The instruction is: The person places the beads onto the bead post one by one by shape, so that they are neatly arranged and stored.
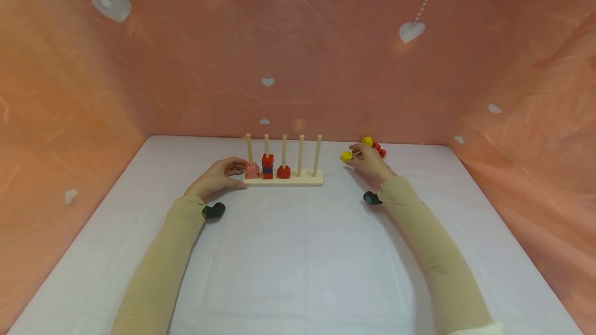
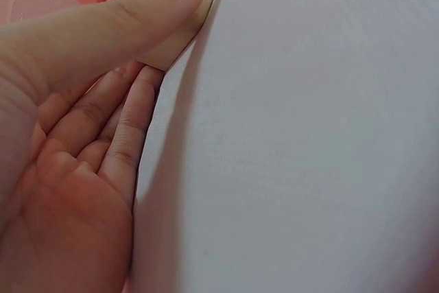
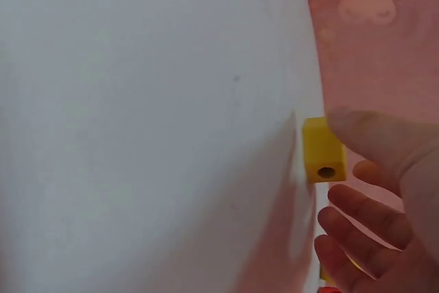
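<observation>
A wooden peg board (image 1: 307,181) with several upright pegs stands toward the back of the table. My left hand (image 1: 219,177) holds its left end. In the left wrist view the thumb (image 2: 130,22) lies along the base's edge, with the fingers on its other side. The leftmost peg carries a pink block (image 1: 252,171); a red and blue stack (image 1: 267,167) sits on the second and a red block (image 1: 283,172) on the third. Right of the board, my right hand (image 1: 371,163) pinches a yellow block (image 3: 324,149) with a round hole, the thumb against its side.
Beyond the right hand lie another yellow block (image 1: 367,141) and some red blocks (image 1: 382,152), partly hidden by the hand. A white cloth covers the table (image 1: 298,252). Pinkish-orange sheeting (image 1: 298,56) with white hearts rises behind and on both sides.
</observation>
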The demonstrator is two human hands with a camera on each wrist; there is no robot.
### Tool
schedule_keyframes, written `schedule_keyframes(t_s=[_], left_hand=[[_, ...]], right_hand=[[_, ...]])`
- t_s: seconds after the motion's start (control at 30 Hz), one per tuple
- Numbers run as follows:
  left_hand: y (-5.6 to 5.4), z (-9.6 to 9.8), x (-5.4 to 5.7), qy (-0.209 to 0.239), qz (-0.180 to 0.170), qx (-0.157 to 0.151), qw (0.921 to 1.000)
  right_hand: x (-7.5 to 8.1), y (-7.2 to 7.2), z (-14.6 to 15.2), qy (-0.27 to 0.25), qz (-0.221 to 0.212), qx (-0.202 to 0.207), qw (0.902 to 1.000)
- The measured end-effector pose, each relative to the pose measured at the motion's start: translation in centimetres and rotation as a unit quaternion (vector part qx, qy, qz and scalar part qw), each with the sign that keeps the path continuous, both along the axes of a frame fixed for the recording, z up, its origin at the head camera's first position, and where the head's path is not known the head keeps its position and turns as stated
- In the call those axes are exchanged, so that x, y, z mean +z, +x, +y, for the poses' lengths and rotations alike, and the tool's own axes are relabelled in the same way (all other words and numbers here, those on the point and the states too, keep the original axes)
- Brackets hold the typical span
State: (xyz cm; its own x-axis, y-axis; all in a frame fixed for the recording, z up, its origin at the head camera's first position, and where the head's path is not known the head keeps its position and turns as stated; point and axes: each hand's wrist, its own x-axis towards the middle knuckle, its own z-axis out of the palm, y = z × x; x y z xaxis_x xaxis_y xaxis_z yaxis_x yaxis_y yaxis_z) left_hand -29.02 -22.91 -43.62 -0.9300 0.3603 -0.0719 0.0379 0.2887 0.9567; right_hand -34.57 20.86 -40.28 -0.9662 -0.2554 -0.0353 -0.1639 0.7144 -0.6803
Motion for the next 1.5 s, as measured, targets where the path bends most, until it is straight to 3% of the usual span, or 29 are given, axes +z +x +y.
schedule_keyframes(t_s=[0.27,0.47,0.73,1.27,1.37,1.5], left_hand=[[0.0,0.1,-0.1,0.006,-0.003,-0.002,1.0],[-0.2,0.0,-0.2,-0.013,0.011,-0.003,0.9998],[-0.1,0.0,-0.1,-0.008,0.001,0.004,1.0],[0.0,0.1,-0.1,-0.004,0.002,-0.002,1.0],[0.0,0.1,0.0,-0.003,0.001,-0.002,1.0],[0.1,0.1,0.0,-0.007,0.007,-0.004,0.9999]], right_hand=[[-0.7,-0.2,-0.3,-0.009,-0.005,-0.013,0.9999],[-0.7,-0.1,-0.9,-0.028,0.005,-0.021,0.9994],[-0.5,0.4,-1.1,-0.055,-0.015,-0.032,0.9979],[0.2,1.3,-1.3,-0.052,0.006,0.001,0.9986],[1.2,1.6,-1.5,-0.077,0.032,0.007,0.9965],[2.8,1.9,-1.9,-0.119,0.099,0.029,0.9875]])
